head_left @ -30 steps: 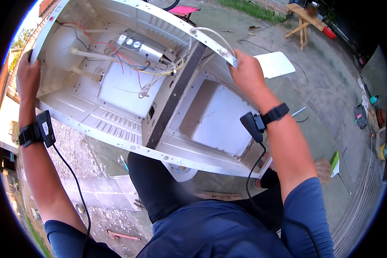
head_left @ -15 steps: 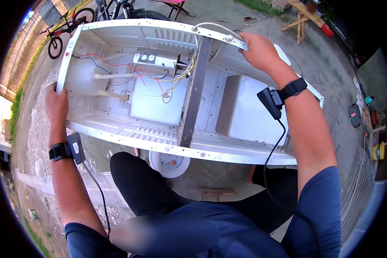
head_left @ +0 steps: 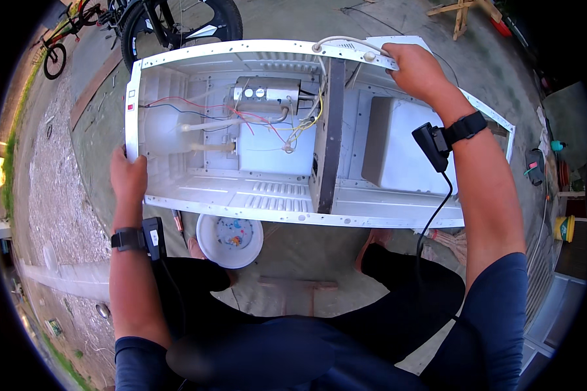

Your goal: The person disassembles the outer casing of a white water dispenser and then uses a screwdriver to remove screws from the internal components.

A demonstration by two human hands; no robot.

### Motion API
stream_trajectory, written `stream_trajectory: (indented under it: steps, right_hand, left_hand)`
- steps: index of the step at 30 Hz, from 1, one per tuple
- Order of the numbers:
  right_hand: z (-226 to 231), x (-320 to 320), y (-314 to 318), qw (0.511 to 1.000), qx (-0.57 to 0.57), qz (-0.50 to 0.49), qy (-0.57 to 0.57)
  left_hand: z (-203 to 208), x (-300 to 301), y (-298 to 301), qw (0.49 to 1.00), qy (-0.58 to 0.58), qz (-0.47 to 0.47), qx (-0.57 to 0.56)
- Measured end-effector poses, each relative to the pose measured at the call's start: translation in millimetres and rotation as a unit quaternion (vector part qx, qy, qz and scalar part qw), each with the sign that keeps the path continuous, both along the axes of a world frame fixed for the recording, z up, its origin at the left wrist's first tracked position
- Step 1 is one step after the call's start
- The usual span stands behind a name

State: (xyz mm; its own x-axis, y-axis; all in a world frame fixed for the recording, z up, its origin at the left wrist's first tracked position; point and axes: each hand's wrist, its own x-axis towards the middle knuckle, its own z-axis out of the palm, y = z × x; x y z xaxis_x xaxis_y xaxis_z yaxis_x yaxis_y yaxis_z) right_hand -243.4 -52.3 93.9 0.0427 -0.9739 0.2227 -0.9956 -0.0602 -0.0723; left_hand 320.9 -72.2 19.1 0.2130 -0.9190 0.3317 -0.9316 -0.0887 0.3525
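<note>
Fingers of the left hand (head_left: 129,177) are closed on the left end of a white metal box (head_left: 261,46), toward its near corner (some fingertips are hidden behind the wall). From there the box's long axis runs left to right, so its bulk lies right of that hand: first a cloudy plastic tank (head_left: 165,133), then a silver cylinder (head_left: 261,99), then a dark bar (head_left: 331,130) across it. Right of the bar, the right hand (head_left: 416,70) grips the far rim, the box reaching near from its fingers. Both hands touch it; neither is nearer.
</note>
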Motion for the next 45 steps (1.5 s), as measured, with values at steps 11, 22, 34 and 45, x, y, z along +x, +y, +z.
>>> stream_trajectory:
  steps: [11, 22, 34, 45]
  right_hand:
    - [-3, -1, -20, 1.0, -0.002, 0.027, -0.012]
    - [-3, -5, -47, 0.994, 0.041, 0.086, -0.059]
    - [-15, 7, -52, 0.996, 0.083, 0.019, -0.017]
    - [-2, 21, -22, 0.993, 0.073, -0.092, -0.015]
  left_hand:
    - [7, -4, -2, 1.0, 0.027, 0.007, -0.004]
    - [23, -3, -1, 0.998, 0.034, -0.014, 0.045]
    - [41, -20, -7, 0.994, -0.028, -0.018, 0.104]
    - [40, -14, -1, 0.991, -0.013, -0.035, 0.131]
